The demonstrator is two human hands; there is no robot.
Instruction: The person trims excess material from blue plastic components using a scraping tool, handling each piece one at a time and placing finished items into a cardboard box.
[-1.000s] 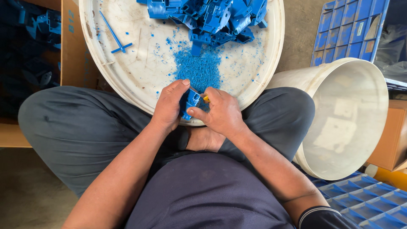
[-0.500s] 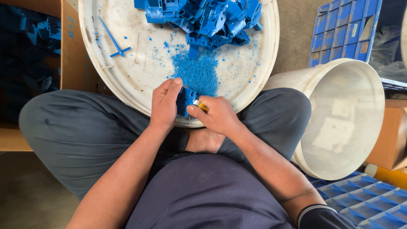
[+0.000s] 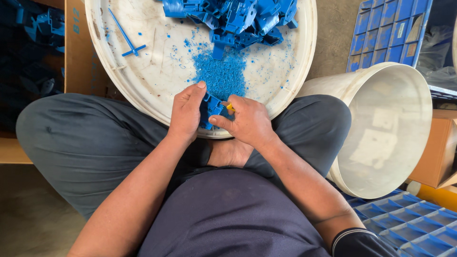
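Note:
My left hand grips a small blue plastic part at the near rim of a big round white tray. My right hand presses against the same part and holds a small tool with a yellow handle; its blade is hidden by my fingers. Just beyond the hands lies a heap of blue plastic shavings. A pile of blue moulded parts fills the far side of the tray. A thin blue stick-shaped piece lies on the tray's left.
I sit cross-legged with the tray against my knees. A large white bucket lies on its side at my right. Blue compartment trays sit at the upper right and lower right. A cardboard box with dark blue parts stands on the left.
Both hands have stayed at the tray's near rim on the blue part, with the fingers shifting slightly around it. The view has tilted a little.

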